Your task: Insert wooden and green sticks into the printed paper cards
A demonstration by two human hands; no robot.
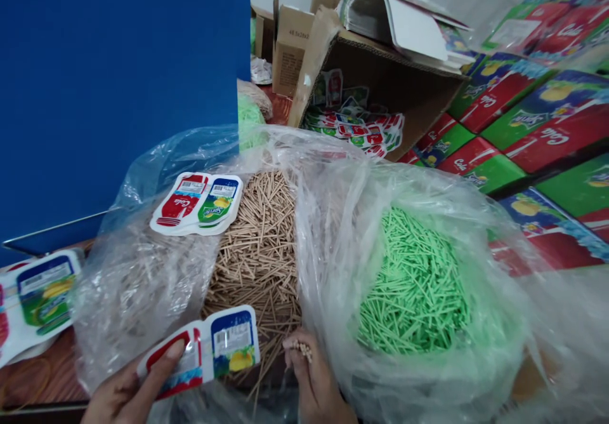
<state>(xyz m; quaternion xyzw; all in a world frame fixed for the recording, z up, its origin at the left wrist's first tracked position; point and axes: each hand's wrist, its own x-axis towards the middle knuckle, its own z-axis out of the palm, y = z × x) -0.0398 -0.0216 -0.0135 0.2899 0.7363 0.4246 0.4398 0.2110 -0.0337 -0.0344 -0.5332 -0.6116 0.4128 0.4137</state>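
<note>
Step looks like a pickup from tan stick pile (264,240): right grip (316,379) closed on small stick bundle (302,350) at pile's near edge, left grip (129,391) pinching printed card (233,341) just beside, thumb on top; next move likely calls for bringing bundle to card

Printed card (232,343) in left fingers (162,369), tan sticks (303,350) (a small bundle) in right fingers (301,374).
</note>
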